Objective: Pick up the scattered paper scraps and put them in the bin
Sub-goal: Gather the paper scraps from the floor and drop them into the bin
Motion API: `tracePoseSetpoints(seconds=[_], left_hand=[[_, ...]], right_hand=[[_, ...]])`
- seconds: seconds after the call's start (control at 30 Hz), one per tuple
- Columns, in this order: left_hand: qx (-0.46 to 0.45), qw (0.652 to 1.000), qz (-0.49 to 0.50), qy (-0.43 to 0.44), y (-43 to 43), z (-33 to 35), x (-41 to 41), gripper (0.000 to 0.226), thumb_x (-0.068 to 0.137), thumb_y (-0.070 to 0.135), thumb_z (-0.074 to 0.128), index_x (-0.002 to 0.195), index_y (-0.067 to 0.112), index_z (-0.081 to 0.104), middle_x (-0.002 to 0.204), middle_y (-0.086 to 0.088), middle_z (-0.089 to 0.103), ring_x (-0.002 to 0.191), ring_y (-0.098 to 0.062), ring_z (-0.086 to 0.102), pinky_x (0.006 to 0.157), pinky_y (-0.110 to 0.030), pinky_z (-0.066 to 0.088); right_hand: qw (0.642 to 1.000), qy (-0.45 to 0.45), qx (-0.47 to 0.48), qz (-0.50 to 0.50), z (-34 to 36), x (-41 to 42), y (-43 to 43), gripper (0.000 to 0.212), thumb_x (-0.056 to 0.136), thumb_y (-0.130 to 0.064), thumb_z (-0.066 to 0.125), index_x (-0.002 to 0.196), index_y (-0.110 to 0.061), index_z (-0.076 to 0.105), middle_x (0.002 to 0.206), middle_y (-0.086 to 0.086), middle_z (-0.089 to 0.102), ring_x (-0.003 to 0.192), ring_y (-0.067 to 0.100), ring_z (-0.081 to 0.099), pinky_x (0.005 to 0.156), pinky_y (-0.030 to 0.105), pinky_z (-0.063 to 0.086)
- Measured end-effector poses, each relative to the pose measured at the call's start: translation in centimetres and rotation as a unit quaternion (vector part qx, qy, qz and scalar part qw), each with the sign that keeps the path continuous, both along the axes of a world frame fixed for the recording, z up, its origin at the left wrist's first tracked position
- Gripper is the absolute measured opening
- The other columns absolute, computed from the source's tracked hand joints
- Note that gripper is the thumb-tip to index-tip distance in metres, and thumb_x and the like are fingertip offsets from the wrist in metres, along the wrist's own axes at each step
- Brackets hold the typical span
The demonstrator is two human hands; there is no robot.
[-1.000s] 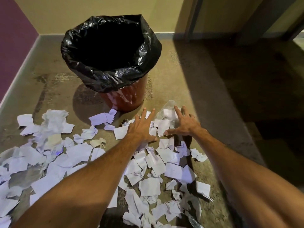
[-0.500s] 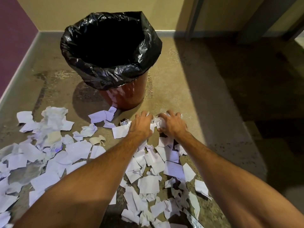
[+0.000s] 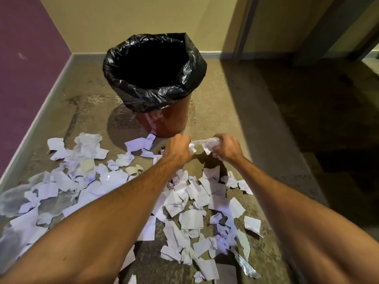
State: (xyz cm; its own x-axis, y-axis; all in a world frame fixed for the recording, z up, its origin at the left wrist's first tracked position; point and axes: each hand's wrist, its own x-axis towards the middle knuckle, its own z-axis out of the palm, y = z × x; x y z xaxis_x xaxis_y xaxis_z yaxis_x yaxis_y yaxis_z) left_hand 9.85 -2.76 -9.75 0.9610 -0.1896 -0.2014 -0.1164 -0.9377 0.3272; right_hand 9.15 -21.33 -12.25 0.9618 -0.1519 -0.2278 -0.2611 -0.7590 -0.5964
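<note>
The round red plastic bin (image 3: 164, 125) with a black plastic liner (image 3: 151, 95) stands on the concrete floor (image 3: 235, 119) toward its far left corner. The bin interior is dark, so its contents cannot be determined. Torn white paper scraps (image 3: 192, 218) cover the floor from the left edge to the near edge. A crumpled foil strip (image 3: 245, 265) lies among them. The left hand (image 3: 177, 148) and right hand (image 3: 226, 147), fingers curled, grip a crumpled white paper bunch (image 3: 203, 144) between them, just in front of the bin. Half a second ago both hands were on the floor; they are now raised.
</note>
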Motion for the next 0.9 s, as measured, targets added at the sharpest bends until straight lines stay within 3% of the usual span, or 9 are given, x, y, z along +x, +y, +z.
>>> tracePoseSetpoints(seconds=[0.13, 0.23, 0.33, 0.43, 0.57, 0.63, 0.7, 0.8, 0.9], left_hand=[[-0.001, 0.999, -0.01, -0.039, 0.7, 4.2, -0.8, 0.017, 0.091, 0.011, 0.075, 0.107, 0.009, 0.076, 0.103, -0.013, 0.072, 0.086, -0.03, 0.065, 0.071, -0.039, 0.052], [-0.015, 0.996, -0.017, -0.085, 1.6, 7.6, -1.3, 0.014, 0.09, 0.016, 0.074, 0.102, 0.011, 0.078, 0.098, -0.012, 0.074, 0.091, -0.035, 0.072, 0.077, -0.042, 0.062], [-0.039, 0.991, -0.01, -0.13, 2.5, 11.4, -1.5, 0.022, 0.085, 0.032, 0.069, 0.096, 0.015, 0.078, 0.096, -0.011, 0.075, 0.091, -0.038, 0.072, 0.076, -0.046, 0.063], [-0.058, 0.984, -0.002, -0.168, 3.7, 15.4, -0.9, 0.027, 0.077, 0.029, 0.062, 0.095, 0.017, 0.078, 0.093, -0.011, 0.075, 0.09, -0.039, 0.071, 0.072, -0.045, 0.062], [-0.071, 0.971, 0.041, -0.226, 5.5, 20.3, 0.7, 0.014, 0.077, 0.015, 0.071, 0.09, 0.015, 0.077, 0.088, -0.008, 0.075, 0.083, -0.035, 0.071, 0.071, -0.046, 0.063], [-0.068, 0.964, 0.079, -0.245, 6.5, 22.3, 1.9, 0.007, 0.078, 0.007, 0.072, 0.083, 0.012, 0.074, 0.08, -0.007, 0.071, 0.076, -0.032, 0.067, 0.066, -0.042, 0.059], [-0.072, 0.958, 0.115, -0.251, 7.5, 23.7, 3.2, 0.006, 0.079, 0.003, 0.071, 0.077, 0.008, 0.069, 0.068, -0.008, 0.059, 0.069, -0.031, 0.059, 0.059, -0.038, 0.046], [-0.085, 0.953, 0.158, -0.245, 8.8, 23.9, 5.4, 0.003, 0.078, 0.005, 0.071, 0.079, 0.007, 0.069, 0.076, -0.014, 0.064, 0.074, -0.035, 0.061, 0.061, -0.038, 0.044], [-0.105, 0.951, 0.182, -0.227, 9.5, 22.6, 7.5, 0.009, 0.074, 0.002, 0.065, 0.076, 0.011, 0.066, 0.077, -0.013, 0.061, 0.072, -0.031, 0.053, 0.06, -0.039, 0.044]], right_hand=[[0.999, -0.041, 0.006, -0.016, 4.1, -0.3, -0.7, 0.06, 0.091, -0.005, 0.077, 0.148, -0.008, 0.057, 0.135, 0.014, 0.067, 0.105, 0.025, 0.072, 0.082, 0.033, 0.059], [0.996, -0.077, 0.041, -0.016, 7.7, -0.8, -1.0, 0.049, 0.089, -0.008, 0.079, 0.136, -0.009, 0.065, 0.124, 0.01, 0.068, 0.101, 0.023, 0.072, 0.083, 0.036, 0.064], [0.99, -0.121, 0.068, -0.023, 11.6, -0.9, -0.9, 0.041, 0.086, -0.01, 0.08, 0.126, -0.006, 0.071, 0.113, 0.012, 0.073, 0.088, 0.02, 0.074, 0.065, 0.026, 0.062], [0.978, -0.182, 0.088, -0.046, 15.4, -0.4, -0.2, 0.044, 0.082, -0.008, 0.081, 0.125, -0.003, 0.072, 0.108, 0.014, 0.075, 0.083, 0.023, 0.077, 0.055, 0.016, 0.058], [0.958, -0.235, 0.144, -0.079, 19.5, 0.7, 2.5, 0.035, 0.073, -0.009, 0.079, 0.108, -0.01, 0.077, 0.089, 0.005, 0.078, 0.077, 0.023, 0.079, 0.068, 0.04, 0.068], [0.954, -0.24, 0.16, -0.082, 20.9, 1.8, 4.3, 0.035, 0.067, -0.012, 0.078, 0.102, -0.015, 0.079, 0.086, 0.002, 0.078, 0.08, 0.022, 0.079, 0.071, 0.042, 0.067], [0.955, -0.235, 0.165, -0.074, 21.9, 3.1, 6.5, 0.043, 0.065, -0.015, 0.08, 0.109, -0.016, 0.079, 0.092, 0.004, 0.079, 0.085, 0.023, 0.078, 0.076, 0.042, 0.067], [0.957, -0.215, 0.183, -0.069, 22.8, 5.8, 9.8, 0.051, 0.068, -0.016, 0.081, 0.119, -0.017, 0.077, 0.101, 0.004, 0.078, 0.093, 0.023, 0.076, 0.085, 0.042, 0.066], [0.962, -0.207, 0.175, -0.036, 22.7, 9.1, 12.4, 0.053, 0.061, -0.023, 0.078, 0.114, -0.023, 0.076, 0.099, 0.003, 0.079, 0.093, 0.027, 0.076, 0.085, 0.046, 0.065]])
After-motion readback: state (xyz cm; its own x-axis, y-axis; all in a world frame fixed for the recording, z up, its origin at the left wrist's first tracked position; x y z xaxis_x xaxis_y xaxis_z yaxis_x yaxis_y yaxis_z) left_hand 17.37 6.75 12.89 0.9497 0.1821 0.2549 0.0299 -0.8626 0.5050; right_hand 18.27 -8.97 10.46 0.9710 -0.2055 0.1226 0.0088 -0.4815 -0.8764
